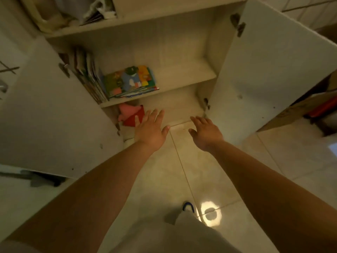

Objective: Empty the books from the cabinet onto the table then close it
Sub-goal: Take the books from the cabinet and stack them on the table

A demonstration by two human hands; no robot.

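Observation:
The white cabinet (184, 77) stands in front of me with both doors swung wide. On its middle shelf a colourful picture book (130, 81) lies flat on a small stack. Several thin books (89, 75) lean upright against the left wall beside it. A pink and red item (130, 115) sits on the bottom shelf at the left. My left hand (150, 129) reaches forward with fingers spread, just in front of the bottom shelf and holding nothing. My right hand (205, 132) is stretched out beside it, fingers relaxed and empty.
The left door (47, 115) and right door (269, 75) flank my arms. The top shelf holds bags and papers (98, 11). A cardboard box (310, 106) stands behind the right door. Shiny floor tiles (191, 170) lie below, with a lamp reflection.

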